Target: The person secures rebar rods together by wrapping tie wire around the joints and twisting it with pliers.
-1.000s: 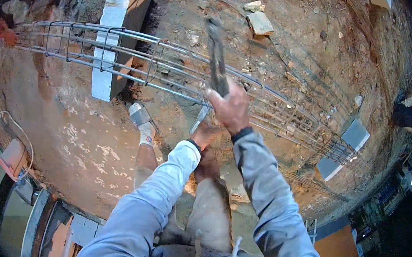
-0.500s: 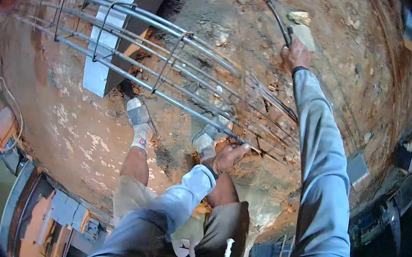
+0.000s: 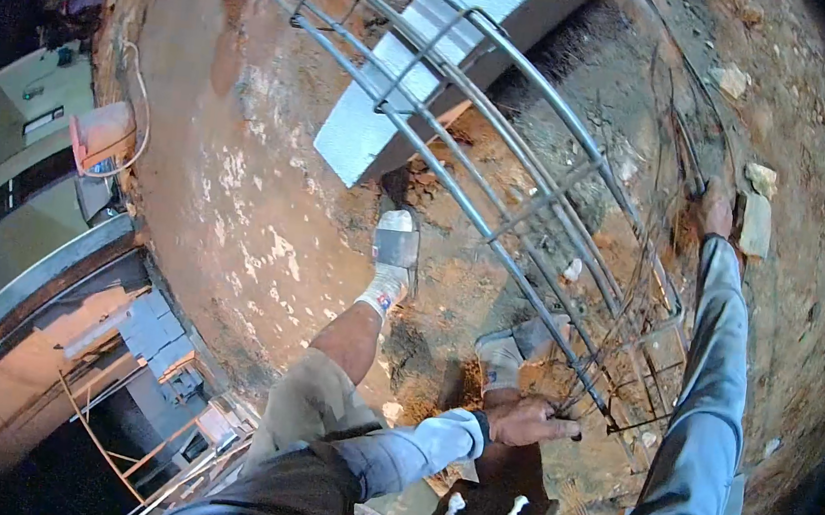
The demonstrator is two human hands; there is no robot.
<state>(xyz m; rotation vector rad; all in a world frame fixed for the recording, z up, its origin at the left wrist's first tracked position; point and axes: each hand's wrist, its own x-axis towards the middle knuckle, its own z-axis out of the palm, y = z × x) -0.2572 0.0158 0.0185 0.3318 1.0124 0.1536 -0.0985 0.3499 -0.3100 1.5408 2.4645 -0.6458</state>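
A long steel rebar cage, its bars joined by square stirrups, slants from upper left to lower right before me. My left hand is low, beside the cage's near end, its fingers drawn together with the index finger and thumb forward. Whatever lies between those fingers is too small to make out. Farther right, past the cage, my right hand is closed around a dark curved rod that runs up toward the top edge. Thin dark wires hang between this hand and the cage end.
A pale rectangular beam lies beneath the cage. My sock-and-sandal feet stand on muddy, uneven ground. Stones lie right of my right hand. An orange tub with a hose, stacked grey blocks and a building are at left.
The view has turned, shifting the cage and beam rightward. My left hand has moved from the cage's lower bar to just beside its end. My right hand still grips the dark rod.
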